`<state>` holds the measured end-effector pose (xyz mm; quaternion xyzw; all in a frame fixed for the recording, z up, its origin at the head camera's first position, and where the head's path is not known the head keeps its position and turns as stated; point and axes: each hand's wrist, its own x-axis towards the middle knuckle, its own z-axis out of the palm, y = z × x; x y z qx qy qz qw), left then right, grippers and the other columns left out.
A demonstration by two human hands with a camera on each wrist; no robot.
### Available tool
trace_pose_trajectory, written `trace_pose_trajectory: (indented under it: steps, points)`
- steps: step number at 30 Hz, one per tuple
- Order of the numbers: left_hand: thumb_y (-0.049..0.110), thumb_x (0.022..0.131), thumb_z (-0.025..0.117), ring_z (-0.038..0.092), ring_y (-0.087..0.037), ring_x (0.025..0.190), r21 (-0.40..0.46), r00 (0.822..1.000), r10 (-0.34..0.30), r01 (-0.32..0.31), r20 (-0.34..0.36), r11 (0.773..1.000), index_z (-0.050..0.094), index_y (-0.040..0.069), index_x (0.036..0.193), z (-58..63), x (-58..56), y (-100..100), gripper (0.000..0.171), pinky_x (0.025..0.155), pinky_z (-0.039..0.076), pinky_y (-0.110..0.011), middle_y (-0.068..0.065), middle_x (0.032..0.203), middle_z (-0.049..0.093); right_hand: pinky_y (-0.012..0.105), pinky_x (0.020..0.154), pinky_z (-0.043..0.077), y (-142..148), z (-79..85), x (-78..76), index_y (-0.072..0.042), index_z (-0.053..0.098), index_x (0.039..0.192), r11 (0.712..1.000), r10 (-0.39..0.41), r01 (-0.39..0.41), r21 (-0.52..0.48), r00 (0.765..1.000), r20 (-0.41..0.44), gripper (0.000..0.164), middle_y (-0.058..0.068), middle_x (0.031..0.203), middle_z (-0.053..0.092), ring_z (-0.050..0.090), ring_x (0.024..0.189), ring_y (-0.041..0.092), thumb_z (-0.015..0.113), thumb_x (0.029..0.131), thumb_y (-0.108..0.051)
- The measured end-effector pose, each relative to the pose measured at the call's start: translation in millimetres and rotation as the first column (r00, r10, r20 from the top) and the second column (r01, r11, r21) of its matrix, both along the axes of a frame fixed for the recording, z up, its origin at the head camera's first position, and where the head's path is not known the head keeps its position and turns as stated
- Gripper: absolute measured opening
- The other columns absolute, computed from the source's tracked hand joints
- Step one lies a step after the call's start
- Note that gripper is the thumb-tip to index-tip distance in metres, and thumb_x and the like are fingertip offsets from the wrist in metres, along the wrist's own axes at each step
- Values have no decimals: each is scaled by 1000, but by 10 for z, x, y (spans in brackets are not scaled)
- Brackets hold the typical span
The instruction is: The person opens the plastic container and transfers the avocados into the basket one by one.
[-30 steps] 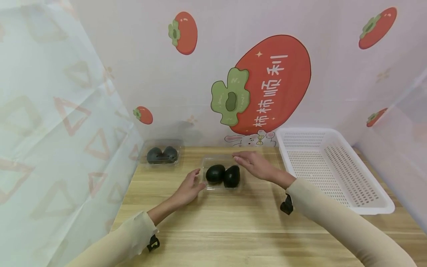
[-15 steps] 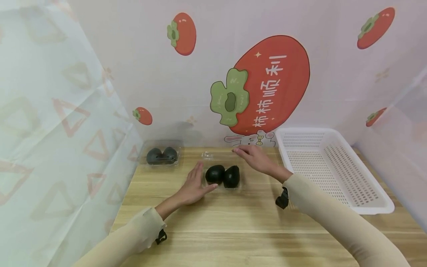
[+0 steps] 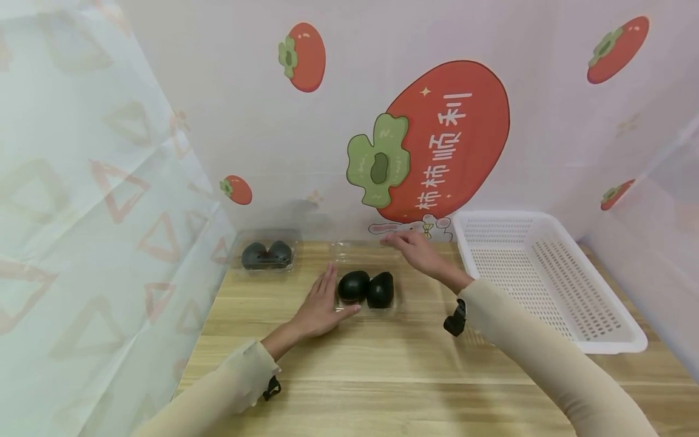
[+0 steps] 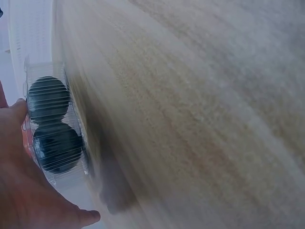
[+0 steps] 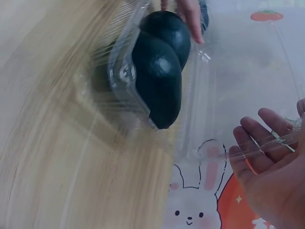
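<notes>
A clear plastic clamshell box (image 3: 363, 309) stands on the table with two dark avocados (image 3: 354, 286) inside. Its transparent lid (image 5: 248, 71) is raised and tilted back towards the wall. Along the box's left side lies my left hand (image 3: 319, 309), fingers extended and thumb spread across the front edge. My right hand (image 3: 420, 252) is at the lid's right part; in the right wrist view its fingers (image 5: 259, 150) are fairly straight against the clear plastic. Ridged box walls and both avocados show beyond my left hand (image 4: 28, 176) in the left wrist view.
Another clear clamshell box (image 3: 295, 258) with two dark fruits sits at the back left, against the wall. A white perforated plastic basket (image 3: 606, 297) stands at the right. Printed sheets (image 3: 273, 139) enclose the wooden table (image 3: 349, 394) at the back and sides.
The lid has swung up and back, with my right hand moving backward along with it. My left hand has shifted right, from beside the box to its left side and front edge.
</notes>
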<state>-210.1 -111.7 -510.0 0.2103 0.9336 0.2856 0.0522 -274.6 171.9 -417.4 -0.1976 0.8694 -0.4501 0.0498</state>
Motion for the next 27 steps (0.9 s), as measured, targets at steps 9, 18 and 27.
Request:
trace_pose_trajectory:
  steps: [9, 18, 27]
  points:
    - [68, 99, 60, 10, -39, 163, -33, 1000, 2, -2, 11, 999, 1, 3, 170, 18, 23, 14, 113, 127, 21, -62, -17, 178, -3, 63, 119, 37, 1, -34, -110, -11, 66, 146, 973, 44, -16, -228, 992, 120, 48, 16, 138, 70, 64, 133, 33, 39, 116, -39]
    - [68, 99, 59, 9, -36, 163, -12, 1000, 9, -9, 16, 1000, -1, 5, 170, 3, 32, 10, 113, 127, 20, -61, -16, 178, -3, 55, 119, 41, 10, -89, -194, -9, 68, 142, 959, 48, -7, -283, 989, 138, 68, 14, 140, 69, 63, 134, 30, 34, 112, -60]
    - [67, 99, 61, 9, -37, 163, 10, 1000, 2, -2, 17, 1000, 1, 2, 169, 18, 33, 9, 113, 127, 21, -60, -19, 178, -2, 57, 121, 37, -29, -145, -211, 4, 59, 145, 929, -20, 87, -360, 982, 187, 64, 24, 146, 62, 58, 137, 37, 40, 114, -48]
